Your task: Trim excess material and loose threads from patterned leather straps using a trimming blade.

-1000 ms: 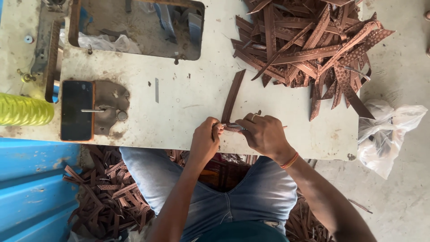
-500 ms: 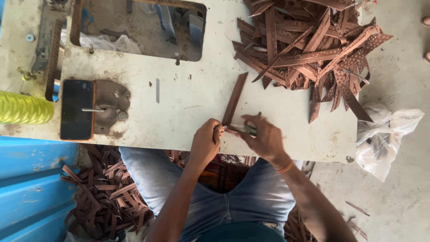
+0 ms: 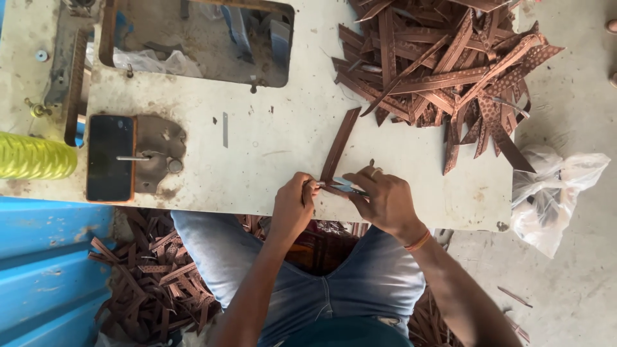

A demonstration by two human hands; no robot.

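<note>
A worn, off-white worktable (image 3: 270,138) fills most of the view, its painted top scuffed and stained, with a rectangular cut-out (image 3: 199,38) along its far edge showing clutter below. Over the far right corner sprawls a big heap of brown strips (image 3: 443,71), flat, narrow and leather-like, some punched with small holes; they lie criss-crossed, seemingly dumped there within reach. A similar pile of strips (image 3: 154,283) lies on the floor under the near left corner, beside a blue panel (image 3: 45,270). A crumpled clear plastic bag (image 3: 559,193) sits on the concrete off the right edge. Near the left edge rests a dark phone (image 3: 110,157) in an orange case, next to a ribbed yellow roll (image 3: 32,157).

At the middle of the near edge, a single brown strip (image 3: 340,144) lies slanted, its lower end drawn to the person's hands. The left hand (image 3: 292,209) is closed, pinching that end between thumb and fingertips, probably to steady it. The right hand (image 3: 385,199), fingers curled, grips a small metal tool (image 3: 344,187) against the strip's end; its exact kind is unclear.
</note>
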